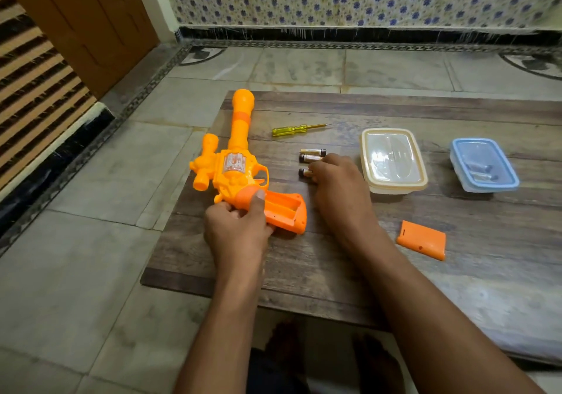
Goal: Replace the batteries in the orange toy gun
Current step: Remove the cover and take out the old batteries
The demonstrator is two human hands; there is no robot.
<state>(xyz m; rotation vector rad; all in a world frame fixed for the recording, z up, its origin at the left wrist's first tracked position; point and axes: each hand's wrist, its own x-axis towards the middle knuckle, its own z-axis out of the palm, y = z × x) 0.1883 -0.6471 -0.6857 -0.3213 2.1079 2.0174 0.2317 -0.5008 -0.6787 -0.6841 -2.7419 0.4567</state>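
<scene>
The orange toy gun lies on the wooden board, barrel pointing away, its grip compartment open and empty. My left hand grips the gun at the base of the grip, thumb pressed on top. Three batteries lie right of the gun: two side by side and a third nearer me. My right hand rests palm down with its fingertips on that third battery, covering most of it. The orange battery cover lies loose on the board to the right.
A yellow screwdriver lies behind the batteries. A cream-lidded box and a blue-lidded box with small dark items inside stand to the right. The board sits on a tiled floor; a wooden door and patterned wall are behind.
</scene>
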